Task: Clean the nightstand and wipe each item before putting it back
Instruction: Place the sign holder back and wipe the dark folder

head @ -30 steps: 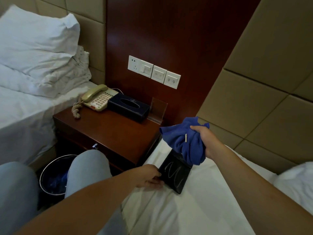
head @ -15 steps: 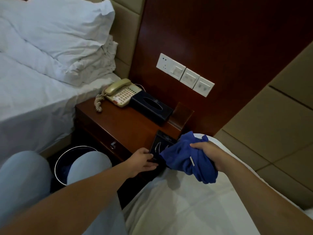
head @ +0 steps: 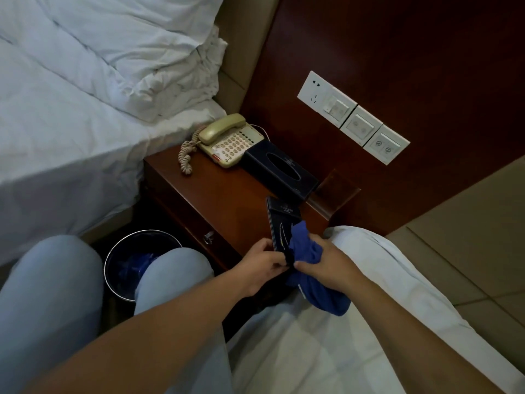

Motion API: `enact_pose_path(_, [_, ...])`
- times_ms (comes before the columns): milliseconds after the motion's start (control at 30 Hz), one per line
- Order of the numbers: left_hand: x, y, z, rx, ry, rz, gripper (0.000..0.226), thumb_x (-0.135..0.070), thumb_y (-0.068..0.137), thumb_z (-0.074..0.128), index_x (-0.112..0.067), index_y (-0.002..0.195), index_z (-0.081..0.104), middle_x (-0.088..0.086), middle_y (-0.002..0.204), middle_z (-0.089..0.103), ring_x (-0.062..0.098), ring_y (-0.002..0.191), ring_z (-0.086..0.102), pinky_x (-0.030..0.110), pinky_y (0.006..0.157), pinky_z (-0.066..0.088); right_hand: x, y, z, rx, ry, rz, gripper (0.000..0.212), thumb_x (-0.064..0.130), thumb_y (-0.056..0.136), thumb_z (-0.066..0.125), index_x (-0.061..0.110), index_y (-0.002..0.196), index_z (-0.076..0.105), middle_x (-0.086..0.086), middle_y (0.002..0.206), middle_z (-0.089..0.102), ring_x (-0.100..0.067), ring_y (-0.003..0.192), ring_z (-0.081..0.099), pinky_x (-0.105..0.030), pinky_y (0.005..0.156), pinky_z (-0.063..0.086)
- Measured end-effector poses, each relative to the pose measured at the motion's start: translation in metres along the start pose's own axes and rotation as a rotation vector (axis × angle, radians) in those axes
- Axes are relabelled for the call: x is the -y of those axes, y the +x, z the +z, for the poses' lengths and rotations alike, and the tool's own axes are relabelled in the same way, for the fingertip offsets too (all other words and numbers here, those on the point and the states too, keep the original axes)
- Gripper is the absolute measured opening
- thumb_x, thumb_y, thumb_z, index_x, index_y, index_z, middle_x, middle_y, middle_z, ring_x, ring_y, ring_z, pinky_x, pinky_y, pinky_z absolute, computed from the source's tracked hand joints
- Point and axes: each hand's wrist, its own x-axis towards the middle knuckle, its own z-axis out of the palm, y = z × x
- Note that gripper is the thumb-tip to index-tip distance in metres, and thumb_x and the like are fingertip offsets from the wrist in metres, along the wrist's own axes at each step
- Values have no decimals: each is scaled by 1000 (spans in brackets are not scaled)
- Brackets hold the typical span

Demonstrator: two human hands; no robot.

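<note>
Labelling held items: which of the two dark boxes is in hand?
The slim dark box, held by the left hand; the tissue box sits untouched beside the phone.

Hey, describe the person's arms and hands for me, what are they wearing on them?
Nothing shows on them. Both forearms are bare up to the frame's lower edge, with no sleeve in view. The left hand and right hand have no gloves, and no watch, bracelet or ring is visible. Fingernails look short and unpainted, though the light is dim.
</note>
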Motion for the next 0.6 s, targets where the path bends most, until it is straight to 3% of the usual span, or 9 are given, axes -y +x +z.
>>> enact_pose_path(100, [0,-2,3,56,-17,-28,43,16,90,54,-5,127,63,22,126,71,34,116,69,39,96,60,11,-4,1,-10,-150,-1,61,54,82,62,46,139,43,6,128,60,-22,114,61,-40,95,52])
enact_pose_path(200, [1,-2,7,65,-42,-52,41,18,91,49,-3,119,69,17,116,75,29,107,72,34,87,62,24,-14,8,-100,-377,20,47,36,87,57,46,132,46,0,117,58,-30,105,59,-42,84,54])
enact_pose_path(333, [1,-2,10,56,-78,-64,44,19,89,47,-2,121,69,21,117,74,34,109,71,36,87,62,37,-41,18,-143,-611,-49,65,35,85,59,44,146,38,3,136,47,-31,112,52,-40,86,52])
enact_pose_path(400, [2,-4,11,76,-107,-71,47,20,90,45,-3,124,69,23,121,73,37,114,70,39,92,61,31,-41,8,-123,-661,-45,63,37,85,59,43,144,41,5,136,45,-30,112,52,-39,87,51])
enact_pose_path(500, [2,-7,12,93,-136,-76,48,19,93,47,-6,128,66,22,123,72,34,114,71,39,96,60,18,-25,-10,-146,-559,96,34,34,81,59,37,115,55,2,118,53,-32,105,56,-41,82,53])
enact_pose_path(567, [2,-7,12,90,-124,-75,48,18,93,48,-9,130,65,21,125,72,34,114,71,37,96,60,18,-17,-16,-154,-487,169,14,33,85,55,35,97,50,-1,106,57,-33,103,61,-42,82,54])
enact_pose_path(600, [1,-7,11,87,-123,-73,48,18,93,48,-9,129,65,20,124,72,33,113,72,36,94,60,20,-15,-15,-150,-475,182,14,31,84,55,35,96,50,-3,106,59,-33,102,61,-42,82,55])
